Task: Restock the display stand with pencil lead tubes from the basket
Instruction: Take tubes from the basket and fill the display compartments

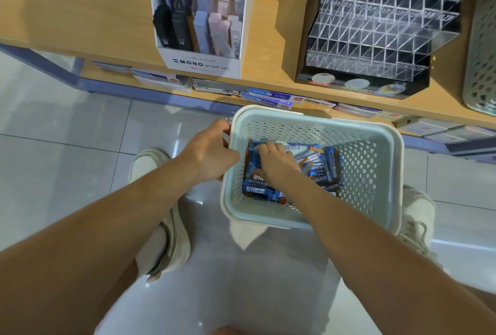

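Note:
A pale green perforated basket (pixel 375 173) hangs below the shelf edge, and my left hand (pixel 212 152) grips its left rim. Inside lie several blue pencil lead tubes (pixel 327 165) in a loose pile. My right hand (pixel 276 162) reaches down into the basket with its fingers curled over tubes at the left side of the pile. The clear acrylic display stand (pixel 375 33) with many small compartments sits on the wooden shelf at the upper right; its lower rows look empty.
A white MONO graph box (pixel 198 63) with black, lilac and pink packs stands on the wooden shelf (pixel 80 7) to the left of the stand. Another perforated basket (pixel 480 66) sits at the far right. Boxed goods line the lower shelf. Below are tiled floor and my shoes.

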